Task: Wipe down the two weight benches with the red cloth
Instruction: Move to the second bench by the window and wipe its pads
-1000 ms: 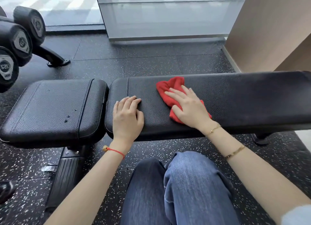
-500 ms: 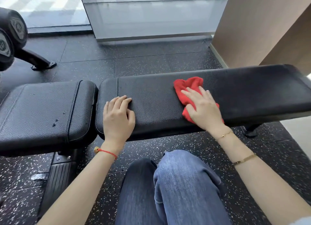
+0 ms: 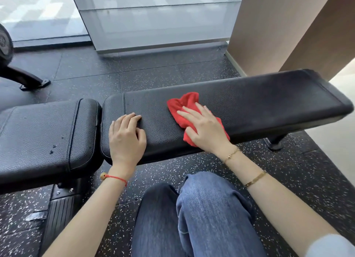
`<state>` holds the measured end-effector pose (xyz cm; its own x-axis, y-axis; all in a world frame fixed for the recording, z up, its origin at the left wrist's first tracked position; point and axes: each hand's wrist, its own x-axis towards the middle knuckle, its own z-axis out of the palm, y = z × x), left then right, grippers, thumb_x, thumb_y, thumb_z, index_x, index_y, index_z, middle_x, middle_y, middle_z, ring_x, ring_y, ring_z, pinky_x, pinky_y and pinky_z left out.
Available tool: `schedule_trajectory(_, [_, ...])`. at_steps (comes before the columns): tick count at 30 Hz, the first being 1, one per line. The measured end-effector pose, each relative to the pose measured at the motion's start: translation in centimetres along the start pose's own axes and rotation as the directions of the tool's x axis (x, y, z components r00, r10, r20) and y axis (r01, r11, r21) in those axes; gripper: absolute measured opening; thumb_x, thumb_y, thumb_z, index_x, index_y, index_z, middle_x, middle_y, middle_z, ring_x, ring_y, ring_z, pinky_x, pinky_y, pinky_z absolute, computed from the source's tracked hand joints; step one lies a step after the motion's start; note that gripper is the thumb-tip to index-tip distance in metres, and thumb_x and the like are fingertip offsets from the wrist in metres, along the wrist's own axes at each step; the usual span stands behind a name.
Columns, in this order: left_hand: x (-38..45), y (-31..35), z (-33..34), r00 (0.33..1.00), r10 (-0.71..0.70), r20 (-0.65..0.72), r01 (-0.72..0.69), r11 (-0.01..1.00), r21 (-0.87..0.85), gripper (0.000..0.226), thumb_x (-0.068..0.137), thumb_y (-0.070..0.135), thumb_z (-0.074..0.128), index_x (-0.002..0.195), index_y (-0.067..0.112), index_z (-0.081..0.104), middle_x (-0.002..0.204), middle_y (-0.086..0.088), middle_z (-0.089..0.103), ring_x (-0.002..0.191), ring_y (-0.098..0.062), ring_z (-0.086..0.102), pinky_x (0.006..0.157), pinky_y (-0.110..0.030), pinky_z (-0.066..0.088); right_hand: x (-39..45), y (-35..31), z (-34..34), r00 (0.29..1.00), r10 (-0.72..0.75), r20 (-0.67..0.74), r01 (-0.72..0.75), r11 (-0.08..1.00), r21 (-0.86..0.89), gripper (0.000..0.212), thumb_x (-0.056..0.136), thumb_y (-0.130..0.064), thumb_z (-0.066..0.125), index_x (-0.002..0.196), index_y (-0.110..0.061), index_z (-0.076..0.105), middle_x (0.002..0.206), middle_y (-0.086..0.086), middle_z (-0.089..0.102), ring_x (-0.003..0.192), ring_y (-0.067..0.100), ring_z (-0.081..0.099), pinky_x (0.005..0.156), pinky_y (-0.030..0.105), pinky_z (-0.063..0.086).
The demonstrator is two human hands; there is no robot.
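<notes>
Head view, looking down at a black padded weight bench (image 3: pixel 249 105) that runs left to right across speckled rubber floor (image 3: pixel 172 72). The right hand (image 3: pixel 205 130) lies flat, fingers straight and spread, pressing the red cloth (image 3: pixel 184 105) onto the long back pad near its middle; the cloth's crumpled far edge sticks out past the fingertips. To the right of the cloth bare pad runs on to the rounded end — open surface on that side. The left hand (image 3: pixel 125 139) rests on the same pad near its left end, fingers loosely bent, holding nothing. Just left of it a narrow gap separates this pad from the seat pad (image 3: pixel 48 137), which carries a few dark specks. Blue-jeaned knees (image 3: pixel 201 208) sit close to the near edge.
</notes>
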<state>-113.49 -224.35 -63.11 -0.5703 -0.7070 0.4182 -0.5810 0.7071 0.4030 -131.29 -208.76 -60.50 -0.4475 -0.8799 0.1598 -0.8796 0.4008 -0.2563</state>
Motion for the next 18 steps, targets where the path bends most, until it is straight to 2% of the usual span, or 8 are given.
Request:
schedule_trajectory(2, [0.0,0.0,-0.1,1.0,0.001,0.001,-0.001,1.0,-0.003,0.038,0.086,0.013,0.052,0.122,0.01,0.066,0.13,-0.007,0.064,0.125,-0.029,0.053,0.111,-0.05,0.035,-0.4,2.4,-0.5,0.998,0.062,-0.033,-0.063,0.998,-0.026,0.054,0.089,-0.03,0.045,0.143,-0.032,0.045,0.152,-0.01,0.039,0.146,0.025,0.023,0.123,0.04,0.009])
schedule_trajectory(6, [0.0,0.2,-0.2,1.0,0.006,-0.001,-0.006,1.0,0.017,0.039,0.086,0.016,0.05,0.12,0.01,0.067,0.128,-0.006,0.065,0.124,-0.029,0.053,0.11,-0.05,0.036,1.1,6.5,-1.9,0.934,0.344,-0.098,-0.348,0.937,-0.03,0.052,0.093,-0.026,0.047,0.144,-0.028,0.044,0.154,-0.006,0.037,0.145,0.031,0.023,0.121,0.044,0.01])
schedule_trajectory(9, [0.1,0.2,-0.2,1.0,0.001,0.005,-0.001,1.0,0.025,0.039,0.086,0.018,0.049,0.12,0.01,0.067,0.128,-0.006,0.065,0.123,-0.029,0.054,0.109,-0.05,0.036,3.4,5.6,-1.6,0.917,0.389,-0.091,-0.393,0.919,-0.031,0.052,0.094,-0.029,0.044,0.146,-0.028,0.041,0.156,-0.007,0.034,0.146,0.032,0.019,0.122,0.043,0.005])
schedule_trajectory(11, [0.0,0.2,-0.3,1.0,-0.002,0.007,0.002,1.0,0.022,0.039,0.086,0.018,0.049,0.119,0.011,0.067,0.127,-0.006,0.065,0.123,-0.028,0.054,0.109,-0.051,0.036,4.6,3.5,-1.0,0.951,0.304,-0.057,-0.305,0.952,-0.022,0.053,0.093,-0.03,0.044,0.146,-0.031,0.04,0.156,-0.009,0.033,0.147,0.03,0.017,0.123,0.042,0.004])
schedule_trajectory(14, [0.2,0.2,-0.3,1.0,-0.018,0.011,0.018,1.0,-0.009,0.036,0.085,0.012,0.055,0.119,0.01,0.067,0.128,-0.006,0.065,0.124,-0.028,0.054,0.11,-0.051,0.036,4.9,-0.3,0.0,0.995,0.091,0.032,-0.092,0.996,0.002,0.054,0.092,-0.029,0.045,0.146,-0.034,0.039,0.156,-0.011,0.031,0.148,0.027,0.014,0.123,0.04,0.003])
schedule_trajectory(18, [0.3,0.1,-0.9,1.0,-0.03,-0.007,0.029,0.995,-0.096,0.034,0.084,0.006,0.056,0.116,0.007,0.068,0.126,-0.009,0.065,0.123,-0.032,0.055,0.11,-0.05,0.037,3.0,-3.0,0.9,0.977,-0.192,0.086,0.191,0.981,0.029,0.057,0.091,-0.029,0.046,0.147,-0.033,0.038,0.156,-0.013,0.032,0.149,0.025,0.014,0.123,0.039,0.002])
